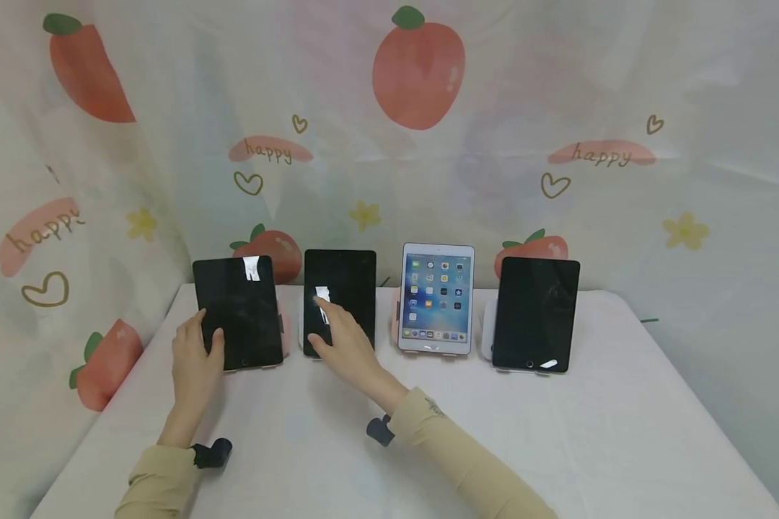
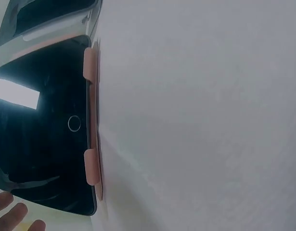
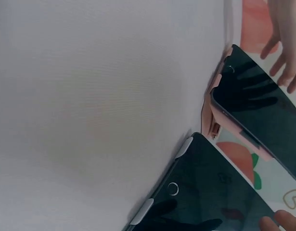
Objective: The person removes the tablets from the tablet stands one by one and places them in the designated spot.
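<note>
Just left of the white tablet (image 1: 451, 303) w/ the lit screen, a black tablet (image 1: 350, 277) stands propped, R hand (image 1: 349, 349) in front of it, fingers loose n apart; from where I'm standing can't tell if they touch the glass. Further left of the white one, L hand (image 1: 195, 364)'s at the edge of an outer black tablet (image 1: 243, 310), fingers spread, contact unclear tbh. 4th tablet (image 1: 537, 310)'s right of the white one.
</note>
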Action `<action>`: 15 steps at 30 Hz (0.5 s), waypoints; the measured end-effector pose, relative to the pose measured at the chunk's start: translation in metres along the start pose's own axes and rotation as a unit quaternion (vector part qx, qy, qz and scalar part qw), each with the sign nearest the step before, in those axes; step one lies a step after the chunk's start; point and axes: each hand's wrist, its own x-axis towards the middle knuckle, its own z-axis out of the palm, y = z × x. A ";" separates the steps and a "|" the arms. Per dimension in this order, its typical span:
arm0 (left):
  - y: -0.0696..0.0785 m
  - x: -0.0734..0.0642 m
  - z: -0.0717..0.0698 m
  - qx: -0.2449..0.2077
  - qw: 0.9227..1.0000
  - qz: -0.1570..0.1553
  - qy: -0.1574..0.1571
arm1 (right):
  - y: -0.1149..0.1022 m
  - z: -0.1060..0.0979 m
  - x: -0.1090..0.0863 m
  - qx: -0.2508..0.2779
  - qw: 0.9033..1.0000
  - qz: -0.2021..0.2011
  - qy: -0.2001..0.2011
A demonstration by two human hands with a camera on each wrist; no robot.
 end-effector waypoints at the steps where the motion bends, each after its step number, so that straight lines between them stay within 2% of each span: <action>1: -0.001 0.001 0.000 -0.002 1.000 0.000 0.003 | -0.001 0.001 0.003 0.002 1.000 0.001 -0.001; 8: -0.005 0.012 -0.002 -0.017 1.000 0.001 0.014 | -0.004 0.006 0.022 0.027 0.999 0.014 -0.008; 12: -0.007 0.021 -0.003 -0.038 0.999 -0.003 0.021 | -0.004 0.011 0.032 0.038 0.999 0.000 -0.004; 15: -0.009 0.027 -0.003 -0.062 0.998 -0.018 0.026 | -0.007 0.014 0.040 0.045 0.999 -0.006 -0.001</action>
